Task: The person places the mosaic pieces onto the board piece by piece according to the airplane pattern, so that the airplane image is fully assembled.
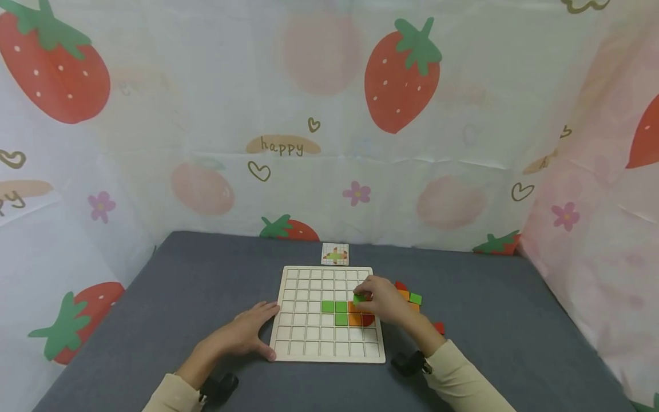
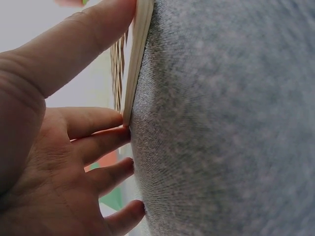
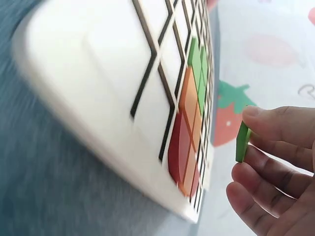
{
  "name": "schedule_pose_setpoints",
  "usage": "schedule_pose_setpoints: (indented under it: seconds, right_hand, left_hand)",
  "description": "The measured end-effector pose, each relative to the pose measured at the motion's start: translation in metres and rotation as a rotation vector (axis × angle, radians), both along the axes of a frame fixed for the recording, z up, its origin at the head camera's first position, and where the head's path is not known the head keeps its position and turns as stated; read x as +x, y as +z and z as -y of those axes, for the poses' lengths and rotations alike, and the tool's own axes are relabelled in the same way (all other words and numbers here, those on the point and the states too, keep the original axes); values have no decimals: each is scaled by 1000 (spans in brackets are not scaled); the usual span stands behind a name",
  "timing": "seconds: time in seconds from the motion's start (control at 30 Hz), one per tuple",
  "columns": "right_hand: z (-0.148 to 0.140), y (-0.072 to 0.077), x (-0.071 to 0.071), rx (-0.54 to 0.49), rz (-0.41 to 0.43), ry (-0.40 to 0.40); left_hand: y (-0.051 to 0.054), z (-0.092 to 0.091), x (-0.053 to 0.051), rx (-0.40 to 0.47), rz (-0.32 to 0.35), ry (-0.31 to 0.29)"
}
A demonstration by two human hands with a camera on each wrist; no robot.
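A pale wooden grid board (image 1: 276, 343) lies flat on the table. My left hand (image 1: 238, 333) touches its left edge, the fingers spread and fairly straight; in the left wrist view the thumb (image 2: 78, 44) lies along the board's side. My right hand (image 1: 387, 302) pinches a green square tile (image 3: 241, 142) between thumb and fingers, held just above the board's right half. Green tiles (image 1: 341, 319), orange tiles (image 1: 355, 320) and a rounded red tile (image 1: 368, 320) sit in the grid cells nearby. The right hand partly hides the cells beneath it.
A small card (image 1: 335, 254) with a coloured grid picture lies behind the board. Loose tiles lie to the right, among them a green tile (image 1: 415, 298) and a red tile (image 1: 439, 328). A strawberry-print curtain (image 1: 329, 189) hangs behind the grey table (image 1: 216, 269).
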State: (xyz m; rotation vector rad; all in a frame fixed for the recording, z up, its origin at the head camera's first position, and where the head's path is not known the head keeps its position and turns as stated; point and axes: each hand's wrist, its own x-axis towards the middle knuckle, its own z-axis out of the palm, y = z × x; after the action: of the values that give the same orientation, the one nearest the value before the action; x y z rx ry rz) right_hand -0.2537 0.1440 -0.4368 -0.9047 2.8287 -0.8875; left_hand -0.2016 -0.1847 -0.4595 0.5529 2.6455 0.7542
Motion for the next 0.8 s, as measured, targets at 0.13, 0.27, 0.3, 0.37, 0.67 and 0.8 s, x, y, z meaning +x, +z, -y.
schedule_pose_setpoints:
  seconds: [0.13,0.27,0.3,0.37,0.67,0.8]
  right_hand:
    - [11,-2,1,2,3,20]
    - [21,-4,2,18,-2,31]
    - [24,-5,2,22,-1,35]
    - [28,-6,2,25,6,44]
    - [46,-10,6,67,35,70]
    - [52,-11,7,79,16,80]
  left_hand:
    - [1,0,1,2,-5,0]
    - [1,0,1,5,-8,0]
    - [1,0,2,5,-9,0]
    - [2,-1,2,6,-12,0]
    - [3,-1,3,6,-30,0]
    - [2,-1,2,1,-20,6]
